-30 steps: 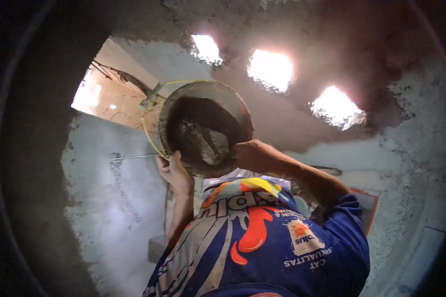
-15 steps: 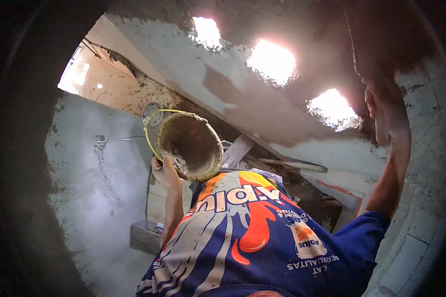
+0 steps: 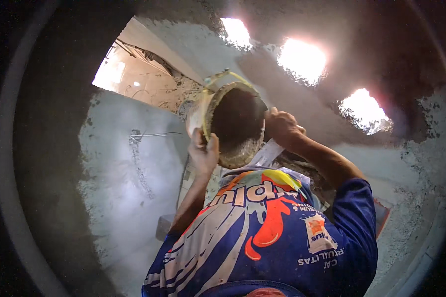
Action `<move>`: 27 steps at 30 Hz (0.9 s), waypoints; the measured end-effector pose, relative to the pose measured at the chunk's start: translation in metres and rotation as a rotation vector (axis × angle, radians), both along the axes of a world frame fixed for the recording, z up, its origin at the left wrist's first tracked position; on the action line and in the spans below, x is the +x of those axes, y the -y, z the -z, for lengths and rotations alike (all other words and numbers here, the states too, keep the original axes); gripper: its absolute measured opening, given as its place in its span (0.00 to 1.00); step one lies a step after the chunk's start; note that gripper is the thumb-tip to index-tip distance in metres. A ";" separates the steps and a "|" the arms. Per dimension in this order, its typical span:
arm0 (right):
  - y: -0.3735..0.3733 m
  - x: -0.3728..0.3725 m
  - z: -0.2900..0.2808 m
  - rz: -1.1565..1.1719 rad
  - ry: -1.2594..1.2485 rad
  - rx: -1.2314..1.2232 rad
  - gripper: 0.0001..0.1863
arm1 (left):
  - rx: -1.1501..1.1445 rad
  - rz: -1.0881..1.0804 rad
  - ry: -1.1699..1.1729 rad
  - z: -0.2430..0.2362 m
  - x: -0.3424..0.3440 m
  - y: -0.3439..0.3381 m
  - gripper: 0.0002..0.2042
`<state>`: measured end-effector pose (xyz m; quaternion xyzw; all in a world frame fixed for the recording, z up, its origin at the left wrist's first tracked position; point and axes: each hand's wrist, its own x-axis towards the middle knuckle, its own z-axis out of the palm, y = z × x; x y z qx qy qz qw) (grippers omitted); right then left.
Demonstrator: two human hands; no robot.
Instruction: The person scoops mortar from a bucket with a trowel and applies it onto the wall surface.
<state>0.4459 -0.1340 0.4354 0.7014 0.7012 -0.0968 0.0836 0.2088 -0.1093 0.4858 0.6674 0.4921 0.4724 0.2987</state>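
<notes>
A mortar-crusted bucket is held up at chest height in front of the person, tilted so that its round mouth faces toward the head and a little to the right. Its inside is deep in shadow, so how much it contains cannot be told; rough grey residue coats the lower rim. A yellow handle loops around the bucket's left and upper side.

The left hand has a closed grip on the bucket's lower left edge, its thumb up beside the rim and the other fingers bent around the outer side. The right hand is at the opposite edge with its fingers curled; whether its grip is on the rim or on some tool cannot be told.

Below the bucket, the person's blue T-shirt carries a grey, red, orange and yellow print. Just beneath the right hand is a pale strip, partly covered.

Beyond the hands, three ragged bright openings cross a surface with dark, damp-looking plaster. To the left, a thin white wire sticks out from a pale bluish wall, and a grey block sits near the left forearm.
</notes>
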 end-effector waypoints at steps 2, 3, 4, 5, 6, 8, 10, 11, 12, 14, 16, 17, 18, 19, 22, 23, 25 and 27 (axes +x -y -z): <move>-0.005 -0.023 -0.004 -0.075 0.037 0.028 0.10 | 0.159 0.076 -0.194 -0.011 0.012 0.002 0.03; -0.003 -0.029 -0.006 -0.154 0.081 0.047 0.10 | 0.152 0.120 -0.197 -0.017 0.017 0.005 0.05; 0.003 -0.030 -0.009 -0.194 -0.026 0.109 0.11 | 0.143 0.166 -0.201 -0.024 0.021 0.005 0.07; 0.009 -0.033 -0.013 -0.188 -0.031 0.110 0.11 | 0.144 0.171 -0.205 -0.032 0.023 0.006 0.07; 0.014 -0.039 -0.018 -0.151 -0.148 0.053 0.11 | 0.102 0.184 -0.147 -0.041 0.022 0.007 0.07; 0.024 -0.048 -0.033 -0.156 -0.211 0.027 0.08 | 0.131 0.230 -0.115 -0.044 0.015 -0.002 0.06; 0.028 -0.042 -0.009 -0.258 -0.406 0.082 0.07 | 0.090 0.244 -0.051 -0.044 0.011 -0.002 0.06; 0.029 -0.038 -0.002 -0.366 -0.587 0.142 0.07 | 0.053 0.251 0.024 -0.045 0.012 -0.003 0.06; 0.029 -0.039 -0.044 -0.286 -0.747 -0.026 0.07 | -0.036 0.240 0.121 -0.042 0.000 -0.001 0.06; 0.026 -0.036 -0.066 -0.551 -0.540 0.096 0.07 | -0.093 0.169 0.229 -0.044 0.000 0.003 0.06; 0.019 -0.038 -0.070 -0.808 -0.315 0.220 0.06 | -0.194 0.070 0.464 -0.035 -0.006 0.004 0.10; 0.015 -0.041 -0.072 -0.833 -0.264 0.149 0.06 | -0.190 0.068 0.458 -0.033 -0.007 0.005 0.10; 0.012 -0.042 -0.073 -0.857 -0.210 0.078 0.06 | -0.168 -0.010 0.556 -0.029 -0.003 0.009 0.12; 0.012 -0.044 -0.070 -0.861 -0.211 0.083 0.06 | -0.145 -0.090 0.654 -0.025 0.000 0.012 0.14; 0.011 -0.048 -0.059 -0.713 -0.209 0.321 0.04 | -0.202 -0.034 0.657 -0.011 0.007 0.022 0.18; 0.008 -0.048 -0.061 -0.672 -0.229 0.276 0.05 | -0.212 -0.014 0.717 -0.008 0.010 0.022 0.18; 0.007 -0.043 -0.053 -0.637 -0.238 0.231 0.06 | -0.218 -0.036 0.750 -0.007 0.013 0.018 0.18; 0.013 -0.029 -0.033 -0.671 -0.141 0.616 0.07 | -0.178 0.004 0.719 -0.003 0.007 0.011 0.18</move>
